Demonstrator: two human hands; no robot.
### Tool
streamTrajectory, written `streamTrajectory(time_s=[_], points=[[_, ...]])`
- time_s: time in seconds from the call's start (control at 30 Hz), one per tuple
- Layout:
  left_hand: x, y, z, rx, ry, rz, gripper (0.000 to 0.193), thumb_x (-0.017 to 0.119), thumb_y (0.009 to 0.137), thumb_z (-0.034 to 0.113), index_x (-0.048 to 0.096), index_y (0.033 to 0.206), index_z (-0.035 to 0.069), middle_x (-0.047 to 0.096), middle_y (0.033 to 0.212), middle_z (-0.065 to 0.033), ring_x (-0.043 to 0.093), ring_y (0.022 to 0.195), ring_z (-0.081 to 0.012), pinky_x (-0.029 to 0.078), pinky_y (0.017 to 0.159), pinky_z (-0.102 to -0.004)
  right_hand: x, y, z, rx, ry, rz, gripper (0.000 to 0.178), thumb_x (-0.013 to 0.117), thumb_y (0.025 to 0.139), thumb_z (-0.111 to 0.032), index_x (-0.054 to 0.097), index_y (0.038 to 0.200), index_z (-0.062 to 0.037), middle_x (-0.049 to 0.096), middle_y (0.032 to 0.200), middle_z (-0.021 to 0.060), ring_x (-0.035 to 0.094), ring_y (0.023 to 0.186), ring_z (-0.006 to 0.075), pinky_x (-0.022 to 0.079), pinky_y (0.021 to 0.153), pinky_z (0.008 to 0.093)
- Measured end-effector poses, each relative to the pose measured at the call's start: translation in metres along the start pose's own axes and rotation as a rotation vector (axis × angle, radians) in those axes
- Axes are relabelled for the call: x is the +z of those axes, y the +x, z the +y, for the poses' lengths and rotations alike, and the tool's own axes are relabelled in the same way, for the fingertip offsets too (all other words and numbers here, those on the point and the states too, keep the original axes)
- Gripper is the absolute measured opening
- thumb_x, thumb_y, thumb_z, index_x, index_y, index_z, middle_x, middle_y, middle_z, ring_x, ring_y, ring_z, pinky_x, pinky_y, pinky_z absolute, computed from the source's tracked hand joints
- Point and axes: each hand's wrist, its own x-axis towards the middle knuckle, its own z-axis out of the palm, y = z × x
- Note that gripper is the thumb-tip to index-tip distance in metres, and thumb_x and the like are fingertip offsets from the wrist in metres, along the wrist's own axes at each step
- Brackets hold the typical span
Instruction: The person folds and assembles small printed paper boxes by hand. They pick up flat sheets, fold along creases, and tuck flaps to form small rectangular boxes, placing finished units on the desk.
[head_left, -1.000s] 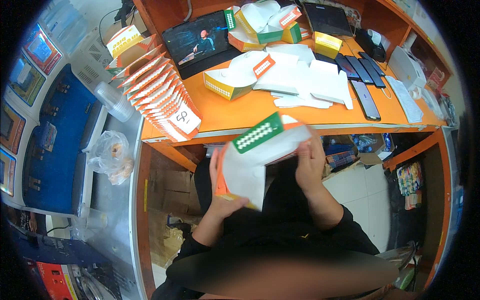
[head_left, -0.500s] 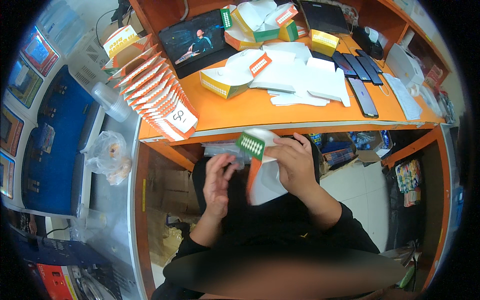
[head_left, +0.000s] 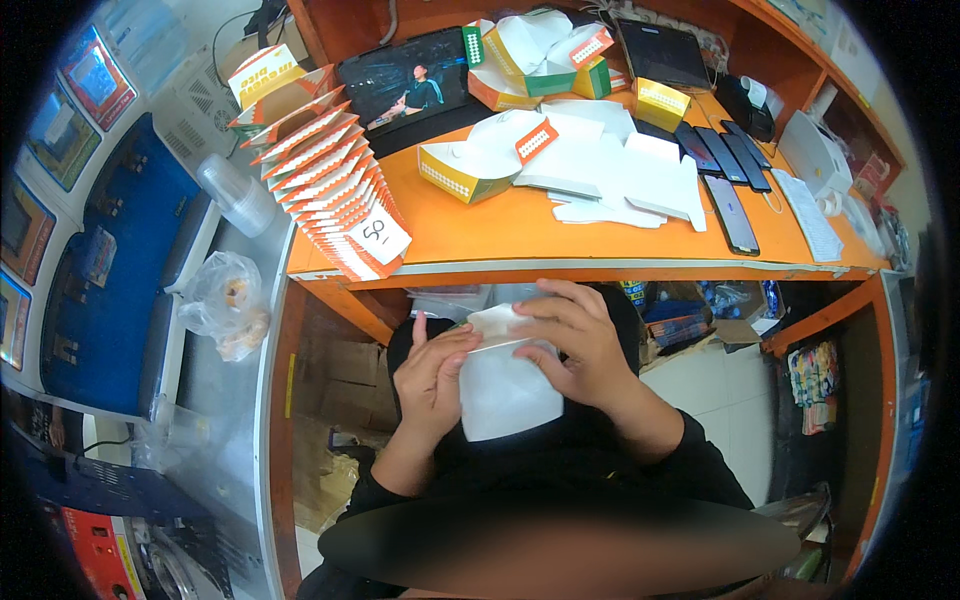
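1. The left hand closes its fingers on the left side of a flat white carton blank.
2. The right hand grips the blank's top edge, fingers curled over it.
3. The blank sits over the person's lap, just below the front edge of the orange counter.
4. A row of folded cartons stands at the counter's left end.

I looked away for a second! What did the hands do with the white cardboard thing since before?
The white cardboard box blank came down from desk height toward the lap, and its green dotted end no longer shows. The left hand, off it half a second ago, now presses its left edge; the right hand kept hold on top. The orange desk, the stack of folded boxes and the phones stayed put.
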Motion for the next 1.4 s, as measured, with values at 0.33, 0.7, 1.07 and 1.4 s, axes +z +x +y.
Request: streamTrajectory(time_s=[0.33,0.7,1.07,1.4], points=[[-0.009,0.007,0.004,0.216,-0.199,0.255,0.063,0.052,0.100,0.042,0.039,0.139,-0.005,0.031,0.149,-0.0257,0.038,0.138,-0.0380,0.031,0.114,-0.0477,-0.048,0.118,0.018,-0.366,-0.335,0.120,0.014,0.069,0.080,-0.006,0.072,0.090,-0.0154,0.071,0.112,0.0020,0.063,0.108,0.0237,0.045,0.088,0.0394],[-0.015,-0.008,0.006,0.173,-0.182,0.127,0.047,0.052,0.100,0.037,0.057,0.122,-0.004,0.049,0.134,-0.0254,0.054,0.121,-0.0358,0.042,0.103,-0.0448,-0.031,0.177,0.143,0.165,-0.363,-0.174,0.026,0.063,0.090,-0.030,0.074,0.105,-0.0124,0.071,0.106,0.0131,0.066,0.100,0.0332,0.050,0.090,0.0424],[0.003,-0.001,-0.002,0.174,-0.174,-0.045,0.038,0.054,0.099,0.029,0.061,0.116,-0.004,0.055,0.127,-0.0255,0.058,0.116,-0.0350,0.048,0.097,-0.0426,-0.031,0.105,0.170,0.149,-0.608,-0.468,0.023,0.059,0.093,-0.025,0.073,0.106,-0.0117,0.072,0.098,0.0125,0.068,0.089,0.0319,0.053,0.082,0.0422],[0.007,0.006,0.000,0.149,-0.138,-0.135,0.036,0.058,0.097,0.028,0.062,0.117,-0.002,0.057,0.128,-0.0226,0.058,0.115,-0.0338,0.047,0.097,-0.0415,-0.056,0.108,0.155,0.294,-0.332,-0.351,0.016,0.072,0.084,-0.019,0.075,0.092,-0.0063,0.073,0.084,0.0109,0.068,0.076,0.0258,0.052,0.073,0.0358]])
